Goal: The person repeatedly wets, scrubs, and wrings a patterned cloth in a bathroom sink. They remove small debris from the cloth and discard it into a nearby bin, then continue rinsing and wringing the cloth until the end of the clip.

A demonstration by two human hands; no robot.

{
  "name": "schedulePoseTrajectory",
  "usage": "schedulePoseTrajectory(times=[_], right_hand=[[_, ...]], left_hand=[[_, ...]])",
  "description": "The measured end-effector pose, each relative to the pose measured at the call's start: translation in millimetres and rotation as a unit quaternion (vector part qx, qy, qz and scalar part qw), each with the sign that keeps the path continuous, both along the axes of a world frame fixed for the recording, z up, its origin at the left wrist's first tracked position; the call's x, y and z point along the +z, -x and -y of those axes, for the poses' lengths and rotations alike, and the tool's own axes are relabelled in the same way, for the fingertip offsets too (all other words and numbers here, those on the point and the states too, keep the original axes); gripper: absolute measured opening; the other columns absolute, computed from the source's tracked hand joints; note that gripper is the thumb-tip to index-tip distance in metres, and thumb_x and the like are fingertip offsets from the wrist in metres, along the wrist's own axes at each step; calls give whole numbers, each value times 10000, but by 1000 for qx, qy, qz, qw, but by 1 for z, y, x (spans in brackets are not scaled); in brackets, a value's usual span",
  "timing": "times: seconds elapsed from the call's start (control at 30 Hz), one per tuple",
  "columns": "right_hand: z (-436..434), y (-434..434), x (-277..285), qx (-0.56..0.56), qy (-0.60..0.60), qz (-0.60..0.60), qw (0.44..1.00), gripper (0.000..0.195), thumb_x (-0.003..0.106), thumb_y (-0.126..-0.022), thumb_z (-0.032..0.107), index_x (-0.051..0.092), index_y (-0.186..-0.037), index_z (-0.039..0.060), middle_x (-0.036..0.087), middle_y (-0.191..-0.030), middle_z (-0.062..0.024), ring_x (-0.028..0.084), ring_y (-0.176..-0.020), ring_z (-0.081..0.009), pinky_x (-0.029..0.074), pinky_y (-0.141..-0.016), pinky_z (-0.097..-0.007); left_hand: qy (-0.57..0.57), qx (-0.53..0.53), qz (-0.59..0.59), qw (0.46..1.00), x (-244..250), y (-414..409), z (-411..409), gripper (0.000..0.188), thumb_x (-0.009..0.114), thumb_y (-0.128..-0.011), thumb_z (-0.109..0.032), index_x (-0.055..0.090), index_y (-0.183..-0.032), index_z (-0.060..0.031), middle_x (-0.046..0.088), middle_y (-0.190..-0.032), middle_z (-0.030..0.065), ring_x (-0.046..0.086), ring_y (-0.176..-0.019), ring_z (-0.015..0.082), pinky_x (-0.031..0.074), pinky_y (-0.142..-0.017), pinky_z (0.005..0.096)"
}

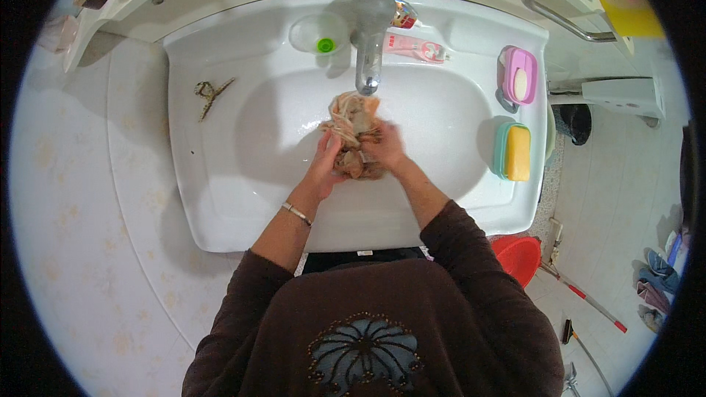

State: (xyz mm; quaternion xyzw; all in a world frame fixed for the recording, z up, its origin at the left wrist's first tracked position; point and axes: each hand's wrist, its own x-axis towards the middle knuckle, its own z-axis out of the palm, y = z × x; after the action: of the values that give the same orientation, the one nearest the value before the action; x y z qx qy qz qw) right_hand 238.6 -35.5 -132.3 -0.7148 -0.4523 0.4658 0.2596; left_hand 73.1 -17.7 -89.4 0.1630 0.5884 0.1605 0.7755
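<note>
A bunched, wet-looking brown and beige cloth (353, 116) hangs between my hands over the white washbasin (436, 121), just below the spout of the metal faucet (368, 66). My left hand (326, 162) grips its left side, fingers partly hidden by the folds. On the right side, my right hand (386, 146) is closed around the fabric and slightly blurred. Whether water runs from the spout cannot be made out.
On the right rim sit a yellow soap bar (518, 153) on a teal dish and a pink soap dish (529, 77). A pink tube (413, 48) and a clear cup (309, 36) flank the faucet. A hair claw clip (209, 99) lies left; a red basin (518, 259) stands below right.
</note>
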Motion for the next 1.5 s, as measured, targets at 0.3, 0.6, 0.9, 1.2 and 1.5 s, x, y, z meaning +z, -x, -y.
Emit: schedulePoseTrajectory(times=[0.3, 0.6, 0.9, 1.2, 1.5], right_hand=[[2, 63, 51, -14, 77, -54, 995, 352, 587, -817, 393, 647, -947, 71, 652, -844, -158, 628, -826, -290, 499, -764, -388], [-17, -71, 17, -50, 33, 305, 950, 372, 635, -797, 314, 588, -1108, 114, 595, -1024, -124, 527, -1054, -330, 428, -902, -427], [29, 68, 23, 109, -64, -305, 944, 251, 634, -809, 198, 572, -1007, 57, 609, -891, -117, 611, -818, -241, 495, -772, -330], [-31, 36, 40, 64, -13, 227, 972, 425, 460, -876, 438, 682, -782, 88, 656, -772, -149, 629, -774, -329, 498, -692, -443], [-21, -33, -29, -13, 6, 95, 995, 630, 686, -778, 307, 425, -1301, 72, 601, -1107, -177, 580, -997, -351, 446, -887, -423]], left_hand=[[-155, 180, 235, 943, -38, 3, -15, 370, 461, -935, -372, 511, -1173, -92, 596, -1056, 53, 592, -976, 193, 512, -845, 362], [-68, 112, 133, 982, 10, -3, -3, 645, 471, -927, -450, 254, -1366, -30, 446, -1292, 127, 528, -1123, 246, 472, -910, 378], [15, 137, 250, 958, -21, 24, -13, 599, 482, -882, -570, 396, -1299, -148, 543, -1139, 60, 591, -976, 221, 520, -809, 364], [55, 179, 168, 968, -34, 3, 16, 513, 472, -939, -388, 348, -1326, -74, 477, -1235, 90, 512, -1112, 220, 478, -905, 405], [-35, 101, -38, 994, 17, 12, 12, 820, 599, -856, -481, 91, -1436, -202, 339, -1369, 115, 424, -1203, 292, 424, -892, 515]])
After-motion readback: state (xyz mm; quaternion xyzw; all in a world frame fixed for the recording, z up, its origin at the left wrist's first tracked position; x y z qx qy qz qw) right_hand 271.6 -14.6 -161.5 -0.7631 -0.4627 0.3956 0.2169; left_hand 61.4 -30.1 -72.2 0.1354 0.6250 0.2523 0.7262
